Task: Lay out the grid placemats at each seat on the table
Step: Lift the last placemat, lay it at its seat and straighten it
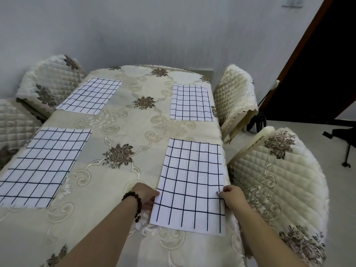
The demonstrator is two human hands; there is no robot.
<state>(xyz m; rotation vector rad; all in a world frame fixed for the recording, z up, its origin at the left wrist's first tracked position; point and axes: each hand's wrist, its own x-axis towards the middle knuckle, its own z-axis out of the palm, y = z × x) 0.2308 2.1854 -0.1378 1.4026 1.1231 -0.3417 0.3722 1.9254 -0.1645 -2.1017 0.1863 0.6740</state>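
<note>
Last of 4 placemats being squared up at the near right seat.

Both hands pinch the near right white cloth placemat with a dark grid (192, 185) by its long edges: the left hand (145, 196), with a brown bead bracelet (134, 203) at the wrist, on the left edge, the right hand (231, 195) on the right edge. It lies flat on the cream floral tablecloth (119, 170), beside a quilted cream chair cover (279, 180), its right edge close to the table's side. 3 matching placemats (44, 166) already lie at the other seats. Next, I'd judge, a small nudge to align it, then letting go.
</note>
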